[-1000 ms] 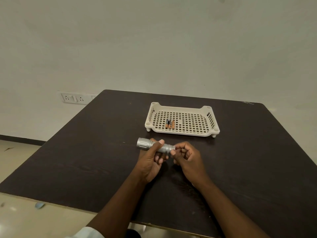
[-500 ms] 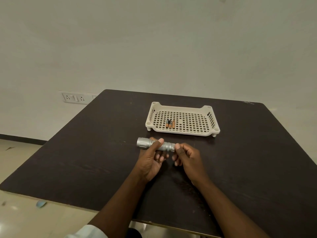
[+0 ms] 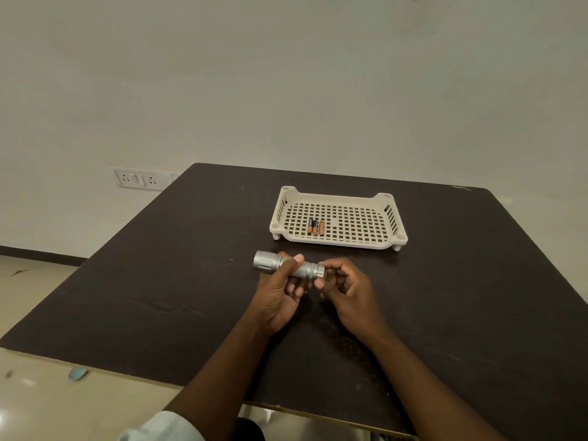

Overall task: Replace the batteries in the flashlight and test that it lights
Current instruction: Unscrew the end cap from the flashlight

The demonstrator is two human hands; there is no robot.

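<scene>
A silver flashlight (image 3: 266, 261) lies crosswise just above the dark table, its wide head to the left. My left hand (image 3: 280, 291) wraps around its body from below, thumb on top. My right hand (image 3: 345, 289) pinches the tail cap (image 3: 318, 271) at the flashlight's right end with thumb and fingers. Three small batteries (image 3: 315, 226), black and copper, lie side by side in a cream perforated tray (image 3: 389, 214) farther back.
The dark table (image 3: 165, 281) ends at a near edge below my forearms and a left edge toward the floor. A wall socket panel (image 3: 140, 178) sits on the wall at left. A small blue scrap (image 3: 77, 374) lies on the floor.
My right hand's fingers have shifted around the tail cap, curling in and then reaching out again at the flashlight's right end. The flashlight and left hand have barely moved.
</scene>
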